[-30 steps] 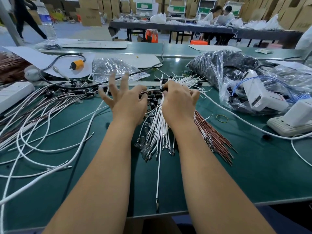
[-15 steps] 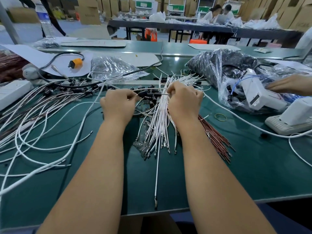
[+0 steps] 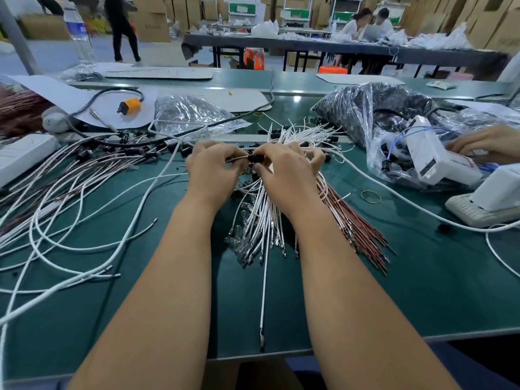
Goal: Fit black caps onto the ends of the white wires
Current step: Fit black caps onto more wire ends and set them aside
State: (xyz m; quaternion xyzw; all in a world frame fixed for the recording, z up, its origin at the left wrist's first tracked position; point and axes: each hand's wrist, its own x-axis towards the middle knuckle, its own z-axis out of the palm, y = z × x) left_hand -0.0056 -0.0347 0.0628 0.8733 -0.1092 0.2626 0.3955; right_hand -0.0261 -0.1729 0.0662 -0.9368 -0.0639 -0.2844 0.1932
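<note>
Two hands meet over the middle of the bench; the left hand (image 3: 213, 171) pinches a thin pale wire (image 3: 237, 159) between thumb and fingers, and the right hand (image 3: 284, 171) pinches a small black plastic cap (image 3: 254, 159) at that wire's tip, the two hands nearly touching; how far the cap is seated cannot be told, since the fingers hide the joint. Directly beneath the hands lies the fanned bundle of white insulated wires with metal terminals (image 3: 264, 220), with a sheaf of reddish-brown wires (image 3: 363, 232) just beside it on the right; already capped white wires (image 3: 84, 175) sprawl to the left on the dark green bench mat (image 3: 422, 277); loose black caps (image 3: 135, 149) are scattered beyond. The likely risks: a cap pushed on crooked could bend the terminal; a weak pinch could let the cap drop among the loose ones; a forearm resting low could drag the bundle out of order.
</note>
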